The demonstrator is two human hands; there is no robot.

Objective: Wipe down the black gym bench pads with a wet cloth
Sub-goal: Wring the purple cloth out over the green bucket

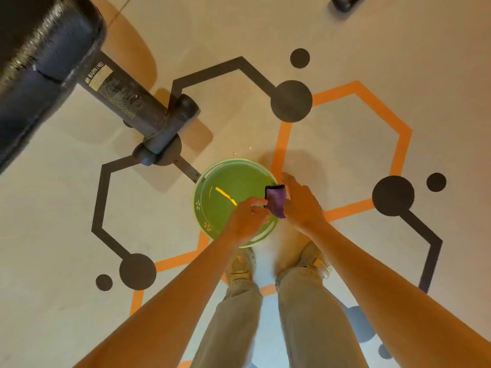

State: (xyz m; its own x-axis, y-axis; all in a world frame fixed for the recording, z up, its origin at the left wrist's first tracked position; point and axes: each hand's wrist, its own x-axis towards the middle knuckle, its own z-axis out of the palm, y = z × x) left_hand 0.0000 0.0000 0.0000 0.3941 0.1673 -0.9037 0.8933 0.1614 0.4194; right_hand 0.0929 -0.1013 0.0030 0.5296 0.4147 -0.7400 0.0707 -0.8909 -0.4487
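A purple cloth (276, 201) hangs over the right side of a green bucket (212, 229) with water in it, on the floor in front of my feet. My left hand (247, 217) pinches the cloth's lower left edge. My right hand (300, 201) is against its right side with fingers spread; whether it grips the cloth I cannot tell. The black gym bench pad (39, 57) fills the upper left corner, well away from both hands.
The bench's dark metal leg (125, 96) with a warning label ends in a cross foot (164, 134) just left of the bucket. The pale floor carries black and orange hexagon lines and dots. My shoes (240, 264) stand right behind the bucket.
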